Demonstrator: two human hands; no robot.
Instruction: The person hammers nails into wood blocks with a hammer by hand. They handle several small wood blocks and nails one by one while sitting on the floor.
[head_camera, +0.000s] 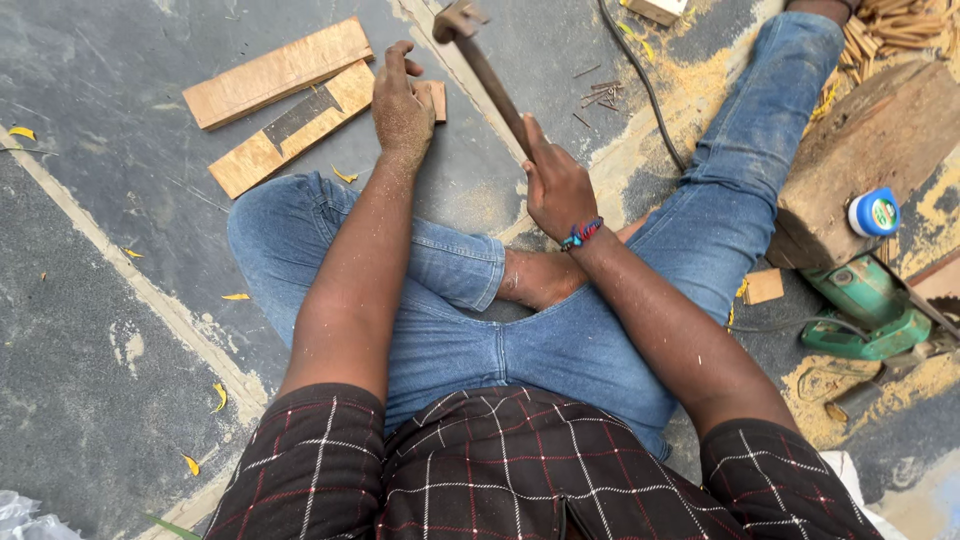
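Hammer (480, 70) raised above a dusty grey floor (120, 180): my right hand (555, 185) wraps its fingers tight around the lower end of the wooden handle, with the metal head up near the top edge of the view, tilted away to the left. I see my left hand (402, 105) stretched forward, its fingers curled down and pressing on a small wood block (436, 98) that lies on the floor just beside the knuckles; most of the block is hidden under that hand, so I cannot tell how firmly it is pinched. The hammer head hangs above and slightly right of the block, clear of it. Two longer wooden boards (285, 100) lie side by side to the left of the left hand, the nearer one touching the fingers' edge. A beaded bracelet (582, 233) circles the right wrist. Legs in blue jeans (480, 340) are crossed beneath both arms. Off to the right, well apart from the hands, a green power tool (870, 310) rests by a thick timber block (870, 150) carrying a blue-capped container (874, 212), amid scattered sawdust
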